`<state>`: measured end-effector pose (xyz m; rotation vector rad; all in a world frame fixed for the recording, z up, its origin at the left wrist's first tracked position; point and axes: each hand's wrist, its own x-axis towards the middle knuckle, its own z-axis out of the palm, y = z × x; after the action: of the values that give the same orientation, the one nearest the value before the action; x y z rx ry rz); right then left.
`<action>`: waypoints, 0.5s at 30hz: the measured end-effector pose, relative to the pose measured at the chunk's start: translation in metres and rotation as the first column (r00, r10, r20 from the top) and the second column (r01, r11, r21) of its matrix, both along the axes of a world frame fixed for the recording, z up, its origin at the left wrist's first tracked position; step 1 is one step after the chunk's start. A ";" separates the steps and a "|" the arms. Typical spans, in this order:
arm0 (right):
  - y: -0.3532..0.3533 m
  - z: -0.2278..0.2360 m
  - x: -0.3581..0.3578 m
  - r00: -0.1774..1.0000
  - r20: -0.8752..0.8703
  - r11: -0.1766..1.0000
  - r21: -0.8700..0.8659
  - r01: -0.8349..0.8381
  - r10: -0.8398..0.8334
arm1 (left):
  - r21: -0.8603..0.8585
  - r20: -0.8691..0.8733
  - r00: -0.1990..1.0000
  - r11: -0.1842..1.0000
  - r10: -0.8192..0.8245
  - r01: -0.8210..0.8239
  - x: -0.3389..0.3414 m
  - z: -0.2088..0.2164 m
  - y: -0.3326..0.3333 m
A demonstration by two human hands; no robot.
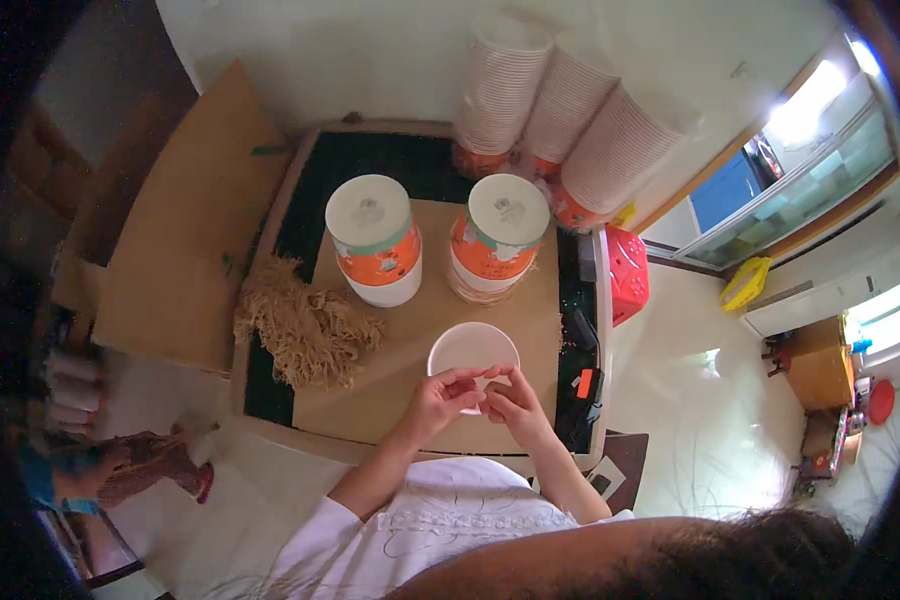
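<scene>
A white paper cup [473,345] stands on the cardboard sheet at the table's near side, its open mouth facing up. Over its near rim, my left hand [438,405] and my right hand [515,408] meet with fingertips pinched together. Whatever lies between the fingers is too small to make out. Beyond stand two upside-down stacks of orange-and-white cups, the left stack [378,255] and the right stack [497,250]. Tan strands show around the lower part of the right one. A shaggy heap of tan cords [305,320] lies to the left.
Three tall sleeves of nested cups [620,140] lean at the back right wall. Dark tools with an orange part [584,383] lie along the right table edge. A red plastic stool [625,275] stands right of the table; a big cardboard panel [185,230] leans left. Someone's foot [160,465] shows lower left.
</scene>
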<state>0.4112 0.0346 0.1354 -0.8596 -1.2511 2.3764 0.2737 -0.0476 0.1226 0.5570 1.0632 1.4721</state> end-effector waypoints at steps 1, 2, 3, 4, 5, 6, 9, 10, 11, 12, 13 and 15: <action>0.000 -0.002 0.001 1.000 0.006 0.999 0.016 -0.029 0.029 | 0.001 0.000 1.000 1.000 -0.002 0.002 0.001 0.001 0.001; 0.000 -0.001 0.002 1.000 0.006 1.000 0.015 -0.027 0.027 | -0.010 -0.045 0.999 1.000 0.012 -0.012 0.001 0.001 0.002; 0.000 -0.001 0.002 0.999 0.026 0.999 0.035 -0.042 0.041 | -0.021 -0.090 0.996 0.999 0.025 -0.027 0.001 0.001 0.002; -0.001 0.000 0.002 0.997 0.046 0.997 0.053 -0.058 0.055 | -0.023 -0.089 0.996 0.999 0.023 -0.025 0.001 0.001 0.002; 0.000 0.000 0.001 0.997 0.047 0.997 0.051 -0.058 0.055 | -0.025 -0.095 0.995 0.999 0.025 -0.027 0.001 0.000 0.003; 0.000 -0.001 0.000 0.996 0.071 0.995 0.077 -0.066 0.060 | -0.028 -0.102 0.994 0.999 0.027 -0.030 0.001 -0.001 0.004; -0.001 -0.007 -0.003 0.996 0.078 0.994 0.101 -0.048 0.040 | -0.073 -0.119 0.988 0.992 0.094 -0.103 0.005 -0.007 0.005; -0.001 -0.009 -0.004 0.998 0.058 0.995 0.102 -0.018 0.012 | -0.077 -0.116 0.989 0.991 0.097 -0.106 0.003 -0.012 0.005; -0.002 -0.008 -0.004 0.998 0.064 0.995 0.097 -0.024 0.018 | -0.072 -0.177 0.980 0.992 0.086 -0.100 0.002 -0.018 0.003; 0.000 -0.006 -0.005 0.997 0.072 0.991 0.127 -0.032 0.023 | -0.066 -0.238 0.968 0.993 0.076 -0.094 0.002 -0.021 0.001; 0.001 -0.004 -0.006 0.996 0.080 0.987 0.157 -0.041 0.028 | -0.071 -0.232 0.969 0.993 0.080 -0.099 0.002 -0.023 0.000; 0.001 -0.004 -0.009 0.990 0.137 0.969 0.239 -0.058 0.026 | -0.066 -0.278 0.952 0.986 0.132 -0.155 0.002 -0.024 0.000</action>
<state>0.4019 0.0358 0.1313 -0.9329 -1.5874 2.1666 0.2758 -0.0479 0.0983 0.6444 1.4030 1.4949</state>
